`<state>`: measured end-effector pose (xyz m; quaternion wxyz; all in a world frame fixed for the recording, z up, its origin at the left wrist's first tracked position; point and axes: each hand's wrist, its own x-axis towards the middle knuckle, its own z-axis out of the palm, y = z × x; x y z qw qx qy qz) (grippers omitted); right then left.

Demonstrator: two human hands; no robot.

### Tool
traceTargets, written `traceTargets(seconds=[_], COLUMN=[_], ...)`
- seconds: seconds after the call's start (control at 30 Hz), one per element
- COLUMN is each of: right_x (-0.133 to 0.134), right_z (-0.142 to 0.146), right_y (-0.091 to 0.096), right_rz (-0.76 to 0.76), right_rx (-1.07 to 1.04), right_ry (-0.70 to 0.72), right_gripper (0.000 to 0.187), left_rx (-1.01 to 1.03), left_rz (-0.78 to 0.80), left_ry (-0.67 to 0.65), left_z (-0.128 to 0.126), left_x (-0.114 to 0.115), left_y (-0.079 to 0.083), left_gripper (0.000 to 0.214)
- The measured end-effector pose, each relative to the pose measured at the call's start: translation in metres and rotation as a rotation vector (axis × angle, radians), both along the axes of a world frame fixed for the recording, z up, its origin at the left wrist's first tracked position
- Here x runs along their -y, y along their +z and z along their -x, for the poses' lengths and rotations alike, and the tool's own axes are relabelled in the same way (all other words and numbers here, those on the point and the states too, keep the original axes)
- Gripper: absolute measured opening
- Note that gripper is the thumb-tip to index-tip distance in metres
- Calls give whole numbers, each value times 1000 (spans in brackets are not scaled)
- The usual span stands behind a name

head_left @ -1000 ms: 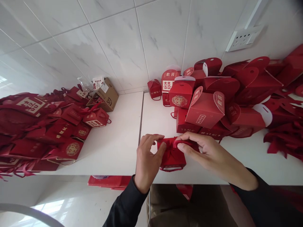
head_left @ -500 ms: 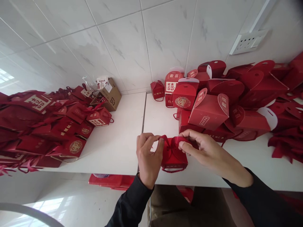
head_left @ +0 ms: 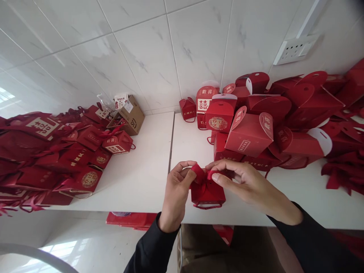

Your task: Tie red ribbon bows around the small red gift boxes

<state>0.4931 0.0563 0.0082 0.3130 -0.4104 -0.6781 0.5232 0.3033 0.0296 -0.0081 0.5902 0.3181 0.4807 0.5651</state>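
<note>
A small red gift box (head_left: 208, 195) stands on the white table close to its front edge, with a twisted cord handle along its near side. On its top is a red ribbon (head_left: 200, 173) gathered into loops. My left hand (head_left: 179, 187) pinches the left loop between thumb and fingers. From the other side my right hand (head_left: 241, 178) closes on the ribbon's right part, near the knot, and its fingers hide some of it. The knot itself is partly covered.
Several red boxes (head_left: 250, 132) are piled at the right and back. Loose red ribbons (head_left: 345, 170) lie at the far right. Ribboned boxes (head_left: 76, 157) heap up on the left beside a cardboard carton (head_left: 133, 115). A socket strip (head_left: 295, 49) is on the tiled wall.
My left hand has shifted slightly and now holds a wider, fuller loop. My right hand has moved a little left, towards the knot. The view has tilted slightly.
</note>
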Motion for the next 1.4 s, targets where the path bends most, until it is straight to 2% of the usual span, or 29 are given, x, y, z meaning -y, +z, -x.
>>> traceTargets(seconds=[0.17,0.37,0.5,0.67,0.73,0.83,0.93,1.07,1.17,1.27,1.4], right_x=[-1,-5,-6,-5,-4,-3,-2,-2,0,3,5], right_z=[4,7,13,19,21,24,26,27,25,20,14], right_y=[-3,-10,-14,-24,-27,-27,-25,-24,-22,-19,-19], right_rz=[57,140,193,184,148,105,93,92,138,187,165], right_rx=[-76,-205,-245,-272,-254,-225,-230,-259,-243,-262,-283], right_ry=[-32,-12,-51,-124,-152,-182,-210,-232,-225,-213,-224], right_gripper=[40,33,33,34,33,32,32,32,35,40,36], left_rx=[51,36,28,14,-41,-166,-192,-273,-378,-375,-289], left_rz=[24,-20,-44,-60,-83,-136,-148,-139,-137,-131,-128], left_ry=[3,46,45,37,44,62,55,-24,9,57,25], left_z=[0,-2,-4,-7,-8,-10,-10,-12,-11,-9,-9], left_x=[0,-5,-6,-1,1,5,7,8,8,8,6], left_y=[4,4,5,3,1,0,-1,-5,-9,-10,-5], left_gripper=[31,27,25,27,22,14,18,25,22,27,29])
